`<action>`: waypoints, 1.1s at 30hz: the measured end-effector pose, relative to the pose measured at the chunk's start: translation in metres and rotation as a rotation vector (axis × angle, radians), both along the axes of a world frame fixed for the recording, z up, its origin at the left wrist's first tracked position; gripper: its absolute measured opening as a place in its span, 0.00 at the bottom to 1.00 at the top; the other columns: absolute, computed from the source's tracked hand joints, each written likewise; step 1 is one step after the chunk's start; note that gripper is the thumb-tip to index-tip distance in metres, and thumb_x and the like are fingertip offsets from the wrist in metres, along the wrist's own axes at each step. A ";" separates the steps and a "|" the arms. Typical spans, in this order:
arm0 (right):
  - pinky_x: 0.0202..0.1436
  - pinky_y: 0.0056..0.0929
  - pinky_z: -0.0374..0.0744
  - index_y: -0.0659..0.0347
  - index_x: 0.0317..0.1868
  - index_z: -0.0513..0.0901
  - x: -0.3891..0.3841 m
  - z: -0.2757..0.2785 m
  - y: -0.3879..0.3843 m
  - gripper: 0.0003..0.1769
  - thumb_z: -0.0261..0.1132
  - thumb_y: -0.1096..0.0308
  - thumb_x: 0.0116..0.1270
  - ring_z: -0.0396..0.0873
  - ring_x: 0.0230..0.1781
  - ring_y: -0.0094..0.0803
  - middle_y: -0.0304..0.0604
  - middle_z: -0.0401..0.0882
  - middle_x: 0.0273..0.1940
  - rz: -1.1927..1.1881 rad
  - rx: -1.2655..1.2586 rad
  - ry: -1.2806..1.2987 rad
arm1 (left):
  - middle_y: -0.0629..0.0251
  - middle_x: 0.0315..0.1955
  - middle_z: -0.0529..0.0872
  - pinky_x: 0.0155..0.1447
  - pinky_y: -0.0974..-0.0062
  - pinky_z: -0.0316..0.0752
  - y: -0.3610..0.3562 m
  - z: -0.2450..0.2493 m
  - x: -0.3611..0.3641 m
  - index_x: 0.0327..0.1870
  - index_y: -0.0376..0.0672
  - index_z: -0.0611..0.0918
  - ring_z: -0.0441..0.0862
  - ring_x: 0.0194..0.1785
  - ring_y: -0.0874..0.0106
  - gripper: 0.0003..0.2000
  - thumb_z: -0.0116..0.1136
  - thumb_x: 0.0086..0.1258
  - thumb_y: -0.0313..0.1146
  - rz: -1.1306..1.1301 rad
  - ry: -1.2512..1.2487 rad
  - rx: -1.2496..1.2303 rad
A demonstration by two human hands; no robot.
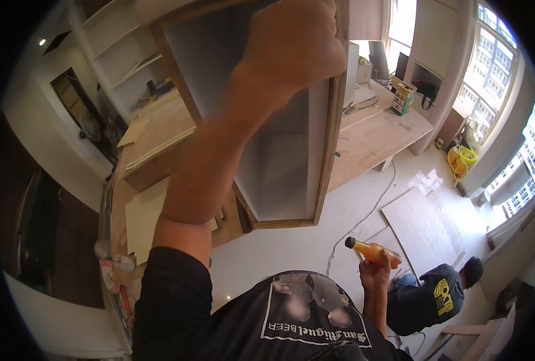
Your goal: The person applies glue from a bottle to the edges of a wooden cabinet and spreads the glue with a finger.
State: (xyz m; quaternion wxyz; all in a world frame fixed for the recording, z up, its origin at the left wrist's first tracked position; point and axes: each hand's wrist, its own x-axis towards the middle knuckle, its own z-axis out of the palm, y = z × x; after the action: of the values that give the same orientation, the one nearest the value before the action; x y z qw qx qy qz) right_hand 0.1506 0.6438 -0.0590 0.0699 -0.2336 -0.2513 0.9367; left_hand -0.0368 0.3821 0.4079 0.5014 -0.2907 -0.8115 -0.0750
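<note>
My left hand (pixel 297 47) is raised at the top of the view, its fingers curled closed at the edge of a tall wooden cabinet frame (pixel 324 150). What those fingers hold, if anything, is hidden. The frame is open-fronted, with a pale grey inside, and my left forearm crosses in front of it. Low on the right, my right hand (pixel 376 274) is wrapped round a bottle (pixel 373 249) of amber-orange liquid. The bottle has a black cap and is tilted nearly sideways, cap end to the left.
A co-worker in a dark shirt (pixel 439 295) crouches at lower right beside flat boards (pixel 421 228) on the floor. A cable (pixel 364 216) runs over the floor. A wooden workbench (pixel 376 135) carries a green-and-white box (pixel 403 98). Wood sheets (pixel 147 210) lie at left.
</note>
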 end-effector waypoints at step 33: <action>0.27 0.30 0.75 0.52 0.47 0.84 -0.008 0.003 -0.029 0.20 0.76 0.49 0.63 0.77 0.21 0.29 0.35 0.84 0.33 0.098 0.035 -0.097 | 0.60 0.23 0.85 0.29 0.68 0.82 -0.051 0.015 0.006 0.70 0.44 0.80 0.87 0.25 0.65 0.26 0.57 0.68 0.30 0.377 0.310 -0.538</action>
State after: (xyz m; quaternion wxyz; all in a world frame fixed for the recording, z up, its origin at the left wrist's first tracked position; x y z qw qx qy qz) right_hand 0.1427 0.6148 -0.0560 0.0158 -0.2646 -0.2820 0.9221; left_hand -0.0303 0.3311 0.4232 0.5291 -0.2653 -0.7558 0.2799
